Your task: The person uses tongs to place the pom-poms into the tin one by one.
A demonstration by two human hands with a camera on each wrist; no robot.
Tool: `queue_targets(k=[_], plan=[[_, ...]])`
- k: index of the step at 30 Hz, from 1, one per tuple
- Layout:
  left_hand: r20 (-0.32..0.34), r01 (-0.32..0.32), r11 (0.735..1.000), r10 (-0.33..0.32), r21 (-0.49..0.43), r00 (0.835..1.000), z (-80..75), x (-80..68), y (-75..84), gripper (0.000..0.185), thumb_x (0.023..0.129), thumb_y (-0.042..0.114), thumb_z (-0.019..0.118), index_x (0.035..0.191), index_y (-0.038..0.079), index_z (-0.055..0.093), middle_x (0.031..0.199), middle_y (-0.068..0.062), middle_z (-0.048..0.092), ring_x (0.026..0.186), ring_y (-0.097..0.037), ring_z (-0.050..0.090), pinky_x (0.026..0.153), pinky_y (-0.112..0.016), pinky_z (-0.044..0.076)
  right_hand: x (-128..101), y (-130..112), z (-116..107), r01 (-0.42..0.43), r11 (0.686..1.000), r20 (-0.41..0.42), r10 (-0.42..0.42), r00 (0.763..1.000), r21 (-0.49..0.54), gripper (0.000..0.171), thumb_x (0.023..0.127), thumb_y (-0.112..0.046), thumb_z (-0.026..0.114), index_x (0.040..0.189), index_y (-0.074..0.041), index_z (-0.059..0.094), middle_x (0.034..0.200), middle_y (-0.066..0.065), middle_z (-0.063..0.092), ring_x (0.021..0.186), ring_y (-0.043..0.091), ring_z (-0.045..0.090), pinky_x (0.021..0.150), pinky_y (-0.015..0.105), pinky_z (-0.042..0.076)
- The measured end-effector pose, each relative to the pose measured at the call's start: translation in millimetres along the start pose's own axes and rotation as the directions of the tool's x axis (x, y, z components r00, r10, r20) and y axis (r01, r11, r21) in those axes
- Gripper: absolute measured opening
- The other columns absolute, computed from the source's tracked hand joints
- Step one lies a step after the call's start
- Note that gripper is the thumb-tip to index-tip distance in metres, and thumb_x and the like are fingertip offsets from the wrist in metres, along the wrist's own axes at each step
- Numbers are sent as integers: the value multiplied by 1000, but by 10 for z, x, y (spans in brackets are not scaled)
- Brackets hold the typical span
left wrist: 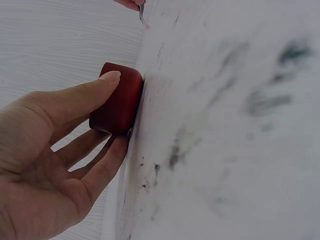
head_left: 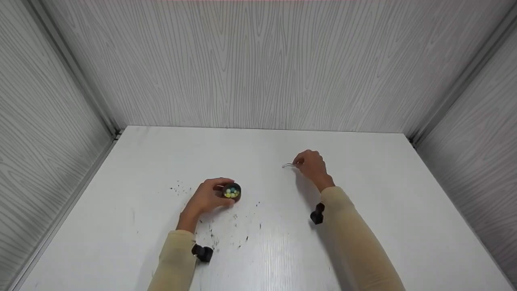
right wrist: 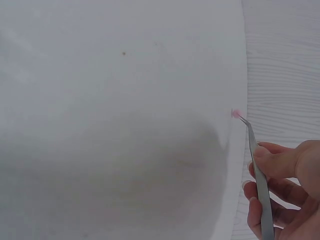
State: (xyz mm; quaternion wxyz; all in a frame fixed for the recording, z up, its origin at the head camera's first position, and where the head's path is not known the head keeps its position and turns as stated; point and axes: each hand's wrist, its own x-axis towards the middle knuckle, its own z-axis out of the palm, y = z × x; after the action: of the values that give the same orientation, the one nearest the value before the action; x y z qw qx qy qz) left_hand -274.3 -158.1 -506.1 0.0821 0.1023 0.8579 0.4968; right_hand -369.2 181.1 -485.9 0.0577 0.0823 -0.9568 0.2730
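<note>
My left hand (head_left: 208, 197) holds a small round cup (head_left: 232, 184) between thumb and fingers, left of the table's middle. Dark in the head view, the cup's outside shows deep red in the left wrist view, its base at the tabletop. Inside sit several small balls (head_left: 230, 193), yellow, pale and teal. Farther right and back, my right hand (head_left: 312, 165) pinches bent-tip metal tweezers (right wrist: 261, 182) that point left. A small pink ball (right wrist: 236, 114) is at the tweezers' tips; whether it touches the tabletop I cannot tell.
Dark specks and smudges (head_left: 212, 234) mark the white table (head_left: 363, 169) around and in front of my left hand. Wood-grained panels (head_left: 258, 64) rise behind it and on both sides. A black wrist camera (head_left: 318, 214) sits at each cuff.
</note>
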Motion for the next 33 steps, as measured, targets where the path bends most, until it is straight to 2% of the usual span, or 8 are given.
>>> queue_targets(k=[3,6,12,20,25,33], plan=[[6,-7,1000,7,-3,1000,-8,9,-3,58,84,6,84,138,7,64,140,-21,63,127,-40,62,109,-56,49,-14,-50,-12,7,1000,-11,-7,1000,4,13,94,-1,70,98,-2,82,105,17,77,100,33,69,84,46,57],[-2,-1,1000,1,6,1000,-18,-5,-12,58,83,7,85,138,9,65,141,-20,63,127,-40,62,109,-57,48,-46,-172,-7,54,998,-2,-54,999,23,13,94,-1,70,98,-3,82,102,16,77,98,32,69,82,46,56],[-9,18,999,-17,36,1000,-30,-54,-33,57,83,7,85,137,9,65,140,-20,64,127,-39,62,109,-58,47,-162,-560,70,171,984,61,-174,983,58,16,96,1,68,98,-5,83,100,13,79,98,29,71,82,43,59],[-11,30,999,-30,30,1000,-6,-23,14,59,83,7,85,138,10,65,140,-19,64,128,-39,62,111,-58,47,-317,-966,151,239,970,104,-242,965,43,15,94,0,71,97,-8,84,98,9,78,94,23,72,81,40,61],[-14,30,999,-29,42,999,-2,-30,17,60,82,7,86,138,10,65,140,-19,65,127,-40,62,111,-59,47,-392,-1140,218,283,957,141,-288,947,55,16,94,1,71,100,-8,83,97,9,77,93,23,71,84,38,62],[-19,-11,999,12,45,1000,-16,0,15,59,81,8,87,136,8,66,137,-18,67,125,-40,64,109,-57,48,-453,-1284,357,398,917,128,-398,908,23,15,93,2,72,98,-7,83,95,9,78,93,24,74,82,39,62]])
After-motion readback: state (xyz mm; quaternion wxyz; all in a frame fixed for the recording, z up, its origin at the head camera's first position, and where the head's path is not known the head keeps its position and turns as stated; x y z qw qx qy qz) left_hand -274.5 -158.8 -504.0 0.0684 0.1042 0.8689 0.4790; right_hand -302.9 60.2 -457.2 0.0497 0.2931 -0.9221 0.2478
